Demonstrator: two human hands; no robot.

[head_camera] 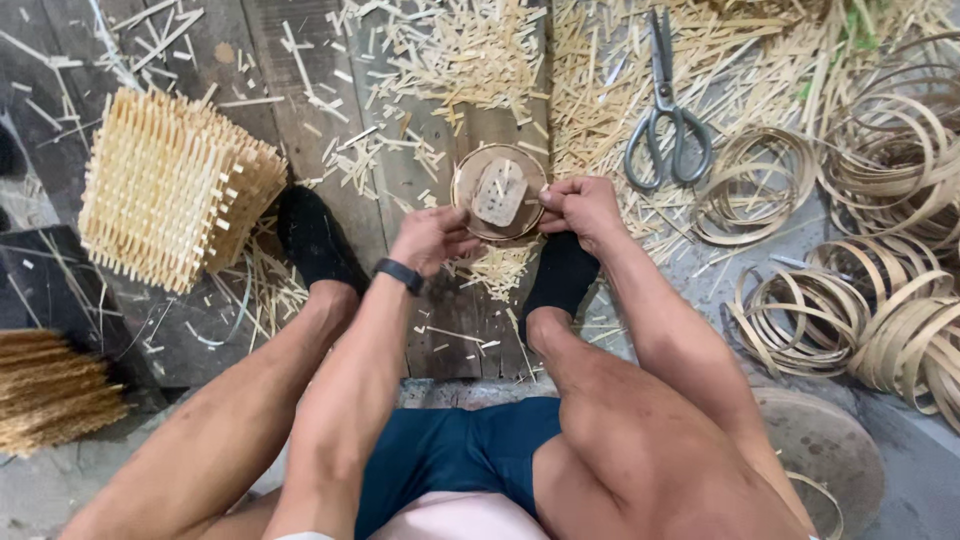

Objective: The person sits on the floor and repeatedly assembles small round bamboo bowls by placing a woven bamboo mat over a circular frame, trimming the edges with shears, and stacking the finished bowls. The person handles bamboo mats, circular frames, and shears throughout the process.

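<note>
A small round bamboo hoop (498, 192) with a pale block inside it is held above the wooden floor between my feet. My left hand (432, 238) grips its left lower rim; a dark band sits on that wrist. My right hand (578, 205) pinches the hoop's right edge with closed fingers. Both feet wear black socks, one at each side of the hoop.
Grey metal scissors (665, 120) lie among bamboo offcuts behind my right hand. Coiled bamboo strip rings (860, 250) pile up at the right. A stack of woven bamboo lattice pieces (170, 185) stands at the left, a bundle of thin sticks (50, 385) below it.
</note>
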